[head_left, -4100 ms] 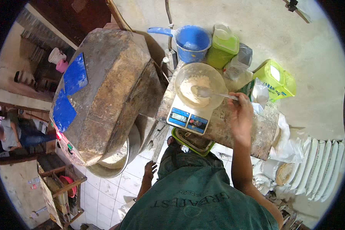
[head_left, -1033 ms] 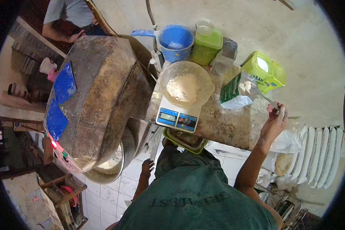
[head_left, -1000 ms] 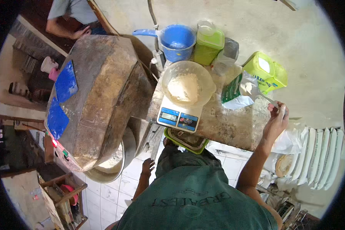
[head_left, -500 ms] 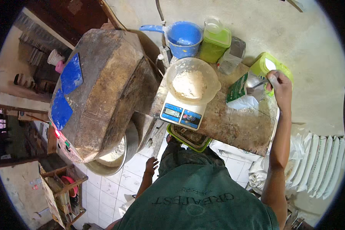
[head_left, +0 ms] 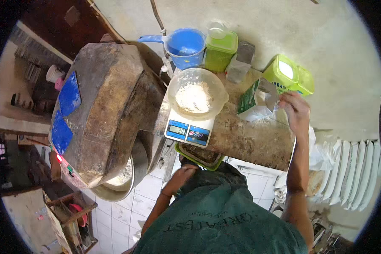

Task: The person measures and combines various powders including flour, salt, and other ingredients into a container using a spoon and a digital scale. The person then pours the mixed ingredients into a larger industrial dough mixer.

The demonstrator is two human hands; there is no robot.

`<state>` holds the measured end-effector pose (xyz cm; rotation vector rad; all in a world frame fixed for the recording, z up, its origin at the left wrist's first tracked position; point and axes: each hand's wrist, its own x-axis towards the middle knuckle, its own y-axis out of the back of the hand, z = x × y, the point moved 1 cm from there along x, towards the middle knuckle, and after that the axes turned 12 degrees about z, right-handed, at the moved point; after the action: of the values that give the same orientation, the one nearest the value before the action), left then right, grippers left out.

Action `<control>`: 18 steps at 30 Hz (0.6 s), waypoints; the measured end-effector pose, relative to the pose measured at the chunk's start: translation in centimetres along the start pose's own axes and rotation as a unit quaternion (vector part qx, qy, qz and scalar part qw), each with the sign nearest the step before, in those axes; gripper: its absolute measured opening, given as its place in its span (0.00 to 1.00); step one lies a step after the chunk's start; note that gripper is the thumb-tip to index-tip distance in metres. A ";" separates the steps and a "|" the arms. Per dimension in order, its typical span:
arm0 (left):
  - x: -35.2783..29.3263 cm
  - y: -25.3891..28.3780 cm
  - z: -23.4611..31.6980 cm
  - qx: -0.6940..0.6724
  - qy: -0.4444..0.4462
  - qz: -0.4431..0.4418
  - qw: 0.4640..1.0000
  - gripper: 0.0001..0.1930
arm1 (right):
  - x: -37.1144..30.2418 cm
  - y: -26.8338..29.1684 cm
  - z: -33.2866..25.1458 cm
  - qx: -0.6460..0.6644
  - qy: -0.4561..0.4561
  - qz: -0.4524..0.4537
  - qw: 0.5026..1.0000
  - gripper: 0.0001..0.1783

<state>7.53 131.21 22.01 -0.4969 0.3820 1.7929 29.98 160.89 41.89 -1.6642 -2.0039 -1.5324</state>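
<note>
My right hand [head_left: 294, 111] reaches over the stone counter [head_left: 249, 137]. Its fingers are pinched on a small spoon at the mouth of a clear bag of white powder [head_left: 261, 113]. The spoon is mostly hidden. A green packet [head_left: 247, 95] leans against that bag, and an open lime-green box [head_left: 286, 74] stands just behind. A clear bowl of flour [head_left: 195, 94] sits on a white digital scale [head_left: 188, 129] to the left. My left hand [head_left: 181, 176] hangs below the counter's front edge, empty and loosely open, near a green-rimmed tray [head_left: 200, 155].
A large worn mixer housing with blue patches [head_left: 101, 110] fills the left, with a metal bowl [head_left: 119, 183] beneath it. A blue jug [head_left: 186, 44] and a green lidded container [head_left: 220, 51] stand at the back. White sacks [head_left: 352, 169] are stacked at the right.
My right hand swung from the bowl on the scale out to the right, up to the lime-green box, then came down to the clear bag. The left hand stayed low.
</note>
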 end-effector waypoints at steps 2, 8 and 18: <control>0.4 -4.0 6.9 0.044 -0.054 -0.147 0.987 0.19 | -0.8 -0.1 1.3 0.037 -0.040 0.009 0.998 0.08; 7.4 -16.4 10.4 -0.483 0.022 -0.157 0.861 0.22 | 2.4 0.2 3.1 0.160 -0.098 -0.015 0.982 0.05; 17.5 -20.7 17.0 -0.611 0.043 0.017 0.790 0.15 | 9.4 6.0 6.7 0.196 -0.077 0.119 0.970 0.06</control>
<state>21.11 159.69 27.41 -1.4629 -0.8238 1.8680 34.29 171.39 48.23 -1.8101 -1.9296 -0.8839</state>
